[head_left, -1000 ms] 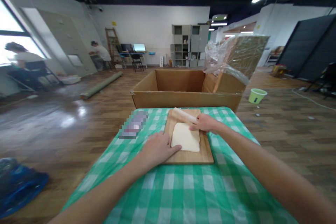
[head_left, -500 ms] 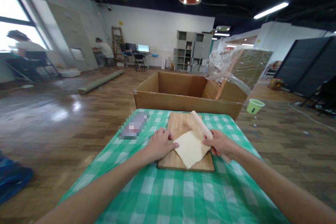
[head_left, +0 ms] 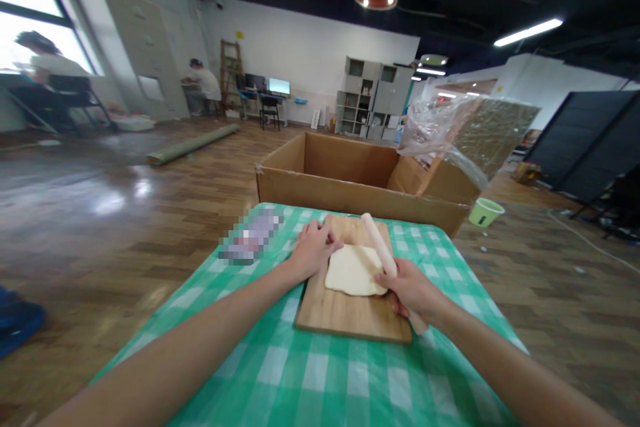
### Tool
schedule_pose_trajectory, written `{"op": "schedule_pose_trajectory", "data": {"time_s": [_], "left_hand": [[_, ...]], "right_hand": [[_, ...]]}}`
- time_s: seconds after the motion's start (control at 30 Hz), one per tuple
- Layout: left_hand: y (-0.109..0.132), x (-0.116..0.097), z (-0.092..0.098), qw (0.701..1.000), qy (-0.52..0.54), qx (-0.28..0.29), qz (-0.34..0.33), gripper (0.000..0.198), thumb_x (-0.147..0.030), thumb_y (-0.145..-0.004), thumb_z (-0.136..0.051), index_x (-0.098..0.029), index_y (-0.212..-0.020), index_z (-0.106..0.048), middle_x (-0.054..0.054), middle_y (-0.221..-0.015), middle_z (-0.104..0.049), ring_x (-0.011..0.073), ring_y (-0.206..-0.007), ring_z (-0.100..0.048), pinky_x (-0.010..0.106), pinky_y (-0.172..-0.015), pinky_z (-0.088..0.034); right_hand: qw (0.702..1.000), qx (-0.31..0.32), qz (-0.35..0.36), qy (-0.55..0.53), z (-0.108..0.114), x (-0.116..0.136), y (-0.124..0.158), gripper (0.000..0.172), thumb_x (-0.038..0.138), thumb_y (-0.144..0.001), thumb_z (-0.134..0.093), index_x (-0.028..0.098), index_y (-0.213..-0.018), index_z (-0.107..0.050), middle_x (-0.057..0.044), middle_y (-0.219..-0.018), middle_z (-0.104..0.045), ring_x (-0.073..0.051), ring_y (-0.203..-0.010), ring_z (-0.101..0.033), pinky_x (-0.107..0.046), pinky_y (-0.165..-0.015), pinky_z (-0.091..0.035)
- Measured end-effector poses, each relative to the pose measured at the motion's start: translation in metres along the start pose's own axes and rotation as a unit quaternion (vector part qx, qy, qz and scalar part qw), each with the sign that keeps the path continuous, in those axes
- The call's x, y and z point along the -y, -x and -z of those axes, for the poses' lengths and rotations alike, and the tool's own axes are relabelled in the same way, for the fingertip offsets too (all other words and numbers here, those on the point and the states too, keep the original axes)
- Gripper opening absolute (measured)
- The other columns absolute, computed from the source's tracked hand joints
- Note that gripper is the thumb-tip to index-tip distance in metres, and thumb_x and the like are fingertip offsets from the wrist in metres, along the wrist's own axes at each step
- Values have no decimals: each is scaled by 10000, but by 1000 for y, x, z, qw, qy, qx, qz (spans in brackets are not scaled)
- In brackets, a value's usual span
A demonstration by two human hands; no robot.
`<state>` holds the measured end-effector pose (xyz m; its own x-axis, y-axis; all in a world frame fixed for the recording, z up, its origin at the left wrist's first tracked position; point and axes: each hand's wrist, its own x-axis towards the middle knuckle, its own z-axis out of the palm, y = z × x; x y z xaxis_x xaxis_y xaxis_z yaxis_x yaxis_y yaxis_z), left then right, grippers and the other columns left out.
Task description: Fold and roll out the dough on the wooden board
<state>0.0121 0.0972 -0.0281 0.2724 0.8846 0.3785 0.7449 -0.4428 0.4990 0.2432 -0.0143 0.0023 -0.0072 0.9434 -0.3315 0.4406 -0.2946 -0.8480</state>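
A flat, pale sheet of dough lies on a wooden cutting board. At its upper left corner, my left hand has its fingers bent together and pinches the edge. My right hand is wrapped round a light wooden rolling pin, which slants across the right side of the board. The thumb of that hand touches the dough's right edge. Part of the pin is hidden under my palm, and its near end shows below the hand.
A green and white checked cloth covers the table. A pixelated item lies at its back left. Beyond the table stands a large open cardboard box with plastic wrap. A green bucket is on the floor at right. Two people sit far left.
The dough has been turned, from a corner pointing towards me to a straighter edge. My left hand has moved from its left corner to the upper left. The right hand still holds the rolling pin.
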Motion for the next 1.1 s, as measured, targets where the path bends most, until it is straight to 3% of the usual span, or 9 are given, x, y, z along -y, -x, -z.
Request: {"op": "schedule_pose_trajectory", "data": {"time_s": [0.1, 0.2, 0.27, 0.33, 0.43, 0.53, 0.63, 0.8, 1.1], "left_hand": [[-6, 5, 1, 998, 29, -52, -11, 138, -336, -914, -694, -211, -887, -642, 70, -1036, -575, 266, -1045, -578, 428, -989, -468], [-5, 2, 17, 989, 79, -122, -41, 187, -329, -1020, -490, -209, -944, -612, 80, -1055, -590, 248, -1062, -582, 416, -1016, -470], [0, -6, 31, 981, 99, -151, -75, 267, -332, -1060, -369, -210, -986, -594, 88, -1088, -605, 240, -1091, -579, 399, -1027, -470], [6, -17, 42, 982, 92, -117, -117, 294, -349, -1070, -330, -209, -1050, -587, 97, -1150, -613, 237, -1144, -576, 383, -1061, -457], [17, -30, 44, 988, 35, -5, -148, 315, -386, -1066, -342, -220, -1178, -585, 102, -1251, -624, 255, -1228, -570, 395, -1121, -425], [25, -33, 32, 987, -49, 67, -136, 376, -413, -1067, -348, -226, -1310, -565, 105, -1383, -606, 280, -1308, -553, 424, -1153, -399], [24, -30, 18, 982, -106, 87, -132, 495, -466, -1076, -309, -169, -1412, -520, 150, -1501, -548, 315, -1398, -507, 453, -1182, -368], [0, -24, 7, 976, -142, 115, -121, 543, -490, -1079, -266, -155, -1437, -498, 192, -1510, -529, 352, -1412, -490, 494, -1130, -413], [-65, -4, -5, 939, -201, 218, -177, 390, -366, -1072, -327, -224, -1345, -567, 172, -1372, -583, 357, -1357, -472, 530, -1105, -388]], "right_hand": [[983, -32, 61, 168, 15, 5, -4, 189, 399, -988, -568, 221, -937, -530, -5, -666, -684, -128, -448, -548, -239, -435, -327], [918, -102, 173, 342, 31, 8, -5, 319, 481, -1008, -570, 223, -822, -541, -48, -736, -689, -171, -629, -608, -267, -541, -311], [884, -88, 201, 413, 35, 12, -8, 359, 538, -1021, -543, 227, -841, -561, -62, -769, -695, -201, -688, -623, -286, -573, -301], [858, -53, 217, 462, 31, 19, -13, 375, 576, -1015, -548, 227, -885, -595, -82, -838, -714, -227, -754, -650, -297, -605, -321], [828, -36, 256, 498, 19, 27, -24, 376, 581, -1022, -540, 222, -957, -633, -107, -990, -721, -254, -872, -669, -315, -691, -395], [802, -75, 302, 510, 11, 28, -32, 395, 561, -1054, -474, 205, -1060, -645, -133, -1095, -692, -286, -1015, -646, -364, -848, -453], [784, -135, 328, 510, 13, 18, -36, 428, 517, -1088, -382, 185, -1183, -635, -162, -1194, -665, -316, -1161, -583, -433, -1010, -418], [793, -144, 304, 508, 24, 9, -57, 475, 493, -1114, -287, 187, -1198, -641, -149, -1238, -659, -290, -1204, -563, -428, -1061, -390], [772, -11, 328, 544, 50, 12, -136, 429, 343, -1126, -312, 221, -1461, -551, -125, -1505, -567, -296, -1347, -516, -472, -1142, -358]]}}
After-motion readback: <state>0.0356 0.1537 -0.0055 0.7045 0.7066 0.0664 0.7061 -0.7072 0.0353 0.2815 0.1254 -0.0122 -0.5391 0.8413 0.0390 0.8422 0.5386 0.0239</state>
